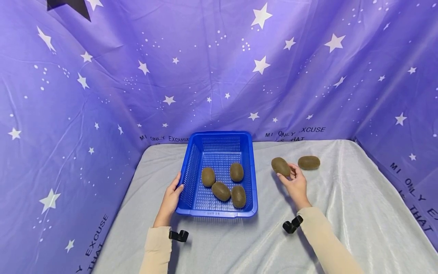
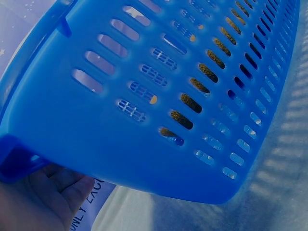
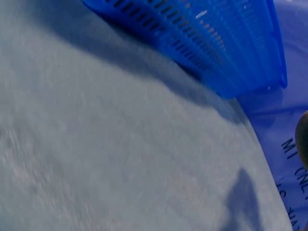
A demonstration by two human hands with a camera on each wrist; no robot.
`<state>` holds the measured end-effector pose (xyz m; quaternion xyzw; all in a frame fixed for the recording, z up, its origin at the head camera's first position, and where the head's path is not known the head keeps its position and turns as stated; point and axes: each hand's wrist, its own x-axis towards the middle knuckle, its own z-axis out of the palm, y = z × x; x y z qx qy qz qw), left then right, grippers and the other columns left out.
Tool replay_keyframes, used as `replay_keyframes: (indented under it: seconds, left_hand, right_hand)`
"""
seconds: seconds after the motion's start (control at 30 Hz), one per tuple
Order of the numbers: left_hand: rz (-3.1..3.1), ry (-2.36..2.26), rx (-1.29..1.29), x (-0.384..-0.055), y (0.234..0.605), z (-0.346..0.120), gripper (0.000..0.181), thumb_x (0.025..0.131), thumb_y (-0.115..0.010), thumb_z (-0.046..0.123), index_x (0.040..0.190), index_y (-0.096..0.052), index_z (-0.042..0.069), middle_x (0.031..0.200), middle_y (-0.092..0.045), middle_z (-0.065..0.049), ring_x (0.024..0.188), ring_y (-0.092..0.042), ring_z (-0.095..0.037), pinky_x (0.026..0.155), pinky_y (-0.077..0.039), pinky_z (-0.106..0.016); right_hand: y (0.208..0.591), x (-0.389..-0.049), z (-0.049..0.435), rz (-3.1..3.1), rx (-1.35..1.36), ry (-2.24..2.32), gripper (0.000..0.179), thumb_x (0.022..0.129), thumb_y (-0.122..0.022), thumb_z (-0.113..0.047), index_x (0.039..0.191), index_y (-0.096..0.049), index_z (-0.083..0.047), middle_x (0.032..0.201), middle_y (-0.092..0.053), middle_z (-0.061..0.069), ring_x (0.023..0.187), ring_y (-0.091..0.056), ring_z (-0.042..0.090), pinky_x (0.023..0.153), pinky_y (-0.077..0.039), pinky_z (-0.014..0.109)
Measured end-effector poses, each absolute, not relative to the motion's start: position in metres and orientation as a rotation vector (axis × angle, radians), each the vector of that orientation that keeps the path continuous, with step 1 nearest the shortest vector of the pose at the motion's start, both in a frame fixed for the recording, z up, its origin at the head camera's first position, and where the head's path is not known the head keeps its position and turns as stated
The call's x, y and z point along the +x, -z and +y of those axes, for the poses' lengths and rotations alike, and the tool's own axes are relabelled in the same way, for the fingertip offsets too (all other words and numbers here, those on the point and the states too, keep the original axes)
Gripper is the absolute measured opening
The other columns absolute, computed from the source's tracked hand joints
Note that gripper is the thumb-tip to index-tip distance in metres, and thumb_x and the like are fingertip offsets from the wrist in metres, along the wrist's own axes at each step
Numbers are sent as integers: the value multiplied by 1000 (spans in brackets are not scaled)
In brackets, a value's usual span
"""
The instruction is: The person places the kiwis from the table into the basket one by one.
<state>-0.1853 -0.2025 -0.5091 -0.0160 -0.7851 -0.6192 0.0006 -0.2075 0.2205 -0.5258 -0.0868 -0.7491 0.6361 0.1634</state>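
A blue perforated plastic basket [image 1: 216, 213] stands on the cloth-covered table, with several brown kiwifruit [image 1: 221, 191] lying in it. My left hand [image 1: 170, 201] grips the basket's left rim; in the left wrist view, fingers [image 2: 74, 190] curl beneath that rim beside the slotted wall. To the right of the basket, my right hand [image 1: 295, 185] holds one kiwifruit [image 1: 280, 167] between thumb and fingers, raised over the cloth. Another kiwifruit [image 1: 309, 162] lies on the cloth just beyond this hand. Only an edge of the held kiwifruit [image 3: 302, 139] shows in the right wrist view.
Pale grey cloth [image 1: 273, 243] covers the table. A purple curtain with white stars [image 1: 219, 76] hangs at the back and both sides. Black camera mounts sit on the left wrist [image 1: 178, 236] and the right wrist [image 1: 292, 224].
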Motion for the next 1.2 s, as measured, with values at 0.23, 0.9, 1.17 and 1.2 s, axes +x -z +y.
replay_keyframes:
  seconds: [0.23, 0.9, 1.17, 1.2]
  left_hand:
    - [-2464, 1928, -80, -186, 508, -201, 53, 98, -38, 1, 148, -21, -3, 154, -18, -18, 143, -12, -32, 117, -9, -46]
    - [-2485, 1965, -57, -172, 475, -192, 53, 97, -37, -2, 145, -18, -9, 153, -16, -25, 142, -10, -36, 116, -8, -48]
    - [-2453, 1981, -59, -181, 495, -199, 53, 97, -38, 0, 147, -20, -5, 154, -17, -21, 143, -11, -34, 116, -8, -47]
    - [-2456, 1969, -59, -182, 499, -200, 53, 97, -38, 0, 147, -20, -4, 154, -17, -20, 143, -11, -33, 117, -8, -46]
  right_hand:
    - [494, -194, 204, -2096, -107, -1831, 55, 76, -70, 8, 125, -48, 13, 115, -53, 22, 95, -51, 9, 84, -44, 10]
    - [468, -183, 173, -2112, 28, -1884, 54, 74, -71, 10, 124, -50, 14, 119, -55, 26, 94, -55, 7, 88, -46, 13]
    - [466, -181, 161, -2133, 85, -1903, 54, 75, -71, 9, 124, -50, 14, 121, -55, 28, 97, -54, 9, 90, -46, 15]
    - [466, -182, 160, -2132, 94, -1907, 54, 75, -72, 9, 124, -50, 14, 121, -55, 28, 97, -54, 9, 90, -46, 15]
